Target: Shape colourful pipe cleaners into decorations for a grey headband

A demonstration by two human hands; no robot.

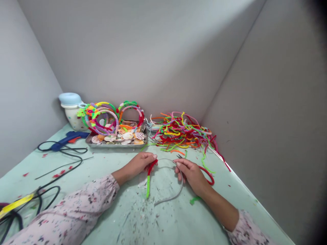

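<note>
Head view, contents as recorded:

1. Left hand (136, 165): fingers (150, 157) curled narrow around a red-and-green pipe cleaner (150, 172), its green end hanging toward the person.
2. Right hand (191, 174): fingers (178, 164) drawn narrow, pinching a thin grey headband (176, 199).
3. Headband position: between both hands, just above the surface (163, 224), its curve looping down toward the person.
4. Red pipe cleaner loop (208, 175): just beside the right hand, partly beneath it.
5. Small dark metal tips (179, 156): just beyond the right fingers; type cannot be told.
6. Loose pipe cleaner pile (181, 131): multicoloured, beyond the right hand, against the grey wall (255, 102).
7. Metal tray (92, 144): holds seashells (127, 136).
8. Finished pipe cleaner headbands (130, 112): upright behind and on the tray.
9. Lidded jar (71, 110): pale blue lid, left of the tray.
10. Blue glue gun (66, 139): on the surface, left, with black cable (61, 149).
</note>
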